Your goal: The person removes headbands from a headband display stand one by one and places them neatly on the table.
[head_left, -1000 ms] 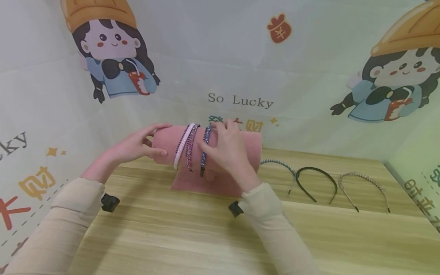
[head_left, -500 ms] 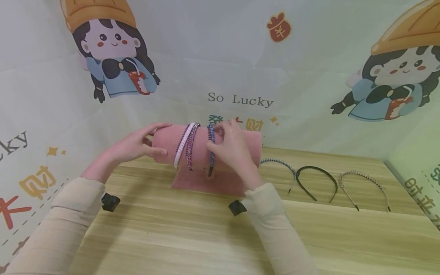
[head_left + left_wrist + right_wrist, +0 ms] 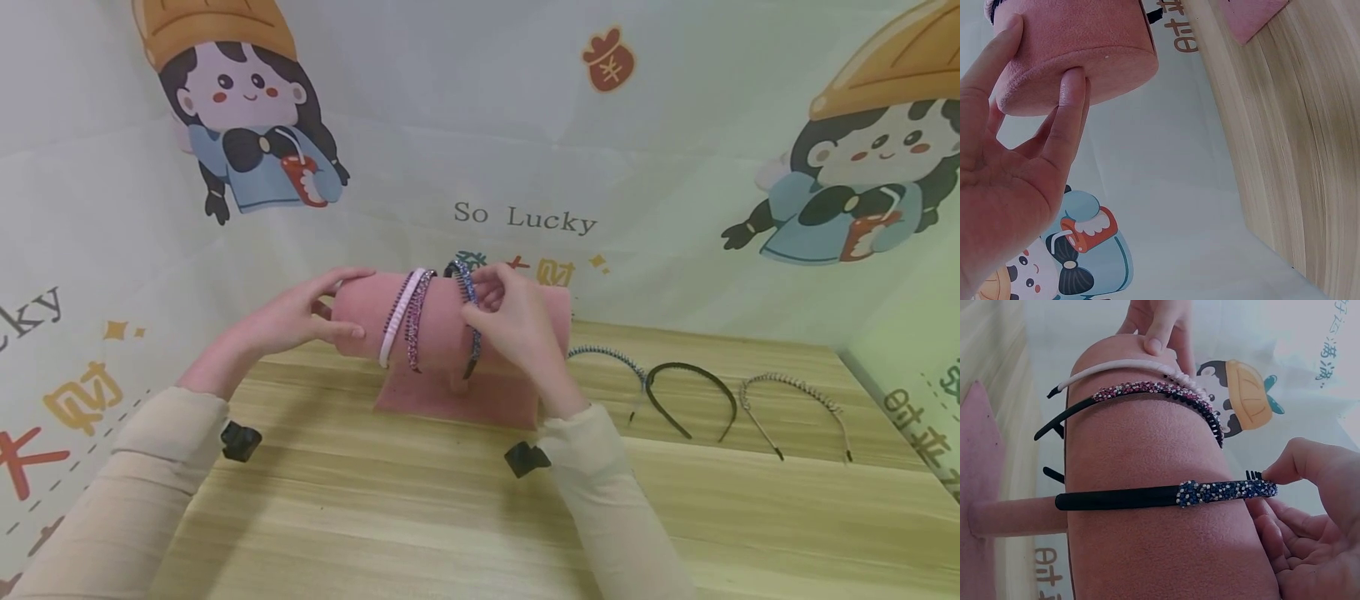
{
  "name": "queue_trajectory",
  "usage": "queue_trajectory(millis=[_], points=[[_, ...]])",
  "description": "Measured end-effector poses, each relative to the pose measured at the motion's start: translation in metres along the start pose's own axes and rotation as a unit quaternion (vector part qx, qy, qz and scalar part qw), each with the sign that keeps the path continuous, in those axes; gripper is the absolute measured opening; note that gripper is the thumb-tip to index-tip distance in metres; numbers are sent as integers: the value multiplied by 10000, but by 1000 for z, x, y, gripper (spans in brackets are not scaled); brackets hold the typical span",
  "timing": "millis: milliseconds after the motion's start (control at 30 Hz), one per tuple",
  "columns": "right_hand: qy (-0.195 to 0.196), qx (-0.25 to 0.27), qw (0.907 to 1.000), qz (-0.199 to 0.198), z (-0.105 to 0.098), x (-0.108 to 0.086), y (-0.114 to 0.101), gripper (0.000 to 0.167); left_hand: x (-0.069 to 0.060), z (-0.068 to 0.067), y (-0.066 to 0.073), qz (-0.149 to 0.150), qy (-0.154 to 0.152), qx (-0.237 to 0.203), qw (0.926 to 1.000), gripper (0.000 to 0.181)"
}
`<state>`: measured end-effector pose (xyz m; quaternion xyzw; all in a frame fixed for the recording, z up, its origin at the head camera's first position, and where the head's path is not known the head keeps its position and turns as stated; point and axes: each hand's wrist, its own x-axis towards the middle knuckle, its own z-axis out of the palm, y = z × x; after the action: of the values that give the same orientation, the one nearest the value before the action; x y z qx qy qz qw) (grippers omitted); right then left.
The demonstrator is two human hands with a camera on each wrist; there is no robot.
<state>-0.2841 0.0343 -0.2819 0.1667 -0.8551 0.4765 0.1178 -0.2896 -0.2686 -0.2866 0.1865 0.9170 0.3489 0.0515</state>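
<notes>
In the head view, the left hand (image 3: 300, 312) had its thumb and fingers round one end of a pink roll (image 3: 442, 321), while the right hand (image 3: 517, 325) was pretty much closed on a blue sparkly headband (image 3: 475, 340), pinching it over the roll. A white headband (image 3: 401, 312) and a pink sparkly headband (image 3: 415, 325) sat there too, between the hands, and three more headbands (image 3: 795, 381) lay on the table (image 3: 337, 517) to the right. Left wrist cam showed that grip with one finger against the roll's flat end. Right wrist cam had the thumb on the blue sparkly headband's beaded bit, its plain black end lying across the roll.
</notes>
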Motion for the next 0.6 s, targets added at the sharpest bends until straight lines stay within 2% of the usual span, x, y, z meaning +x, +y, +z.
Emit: queue_trajectory(millis=[267, 467, 600], points=[[-17, 29, 10000, 48, -3, -5, -3, 38, 0, 1, 1, 29, -14, -8, 10000, 79], [71, 557, 9981, 253, -4, -11, -3, 41, 1, 1, 2, 50, -43, -118, 9999, 79], [171, 695, 9972, 201, -6, -14, -3, 42, 0, 0, 2, 86, -70, -159, 9998, 80]])
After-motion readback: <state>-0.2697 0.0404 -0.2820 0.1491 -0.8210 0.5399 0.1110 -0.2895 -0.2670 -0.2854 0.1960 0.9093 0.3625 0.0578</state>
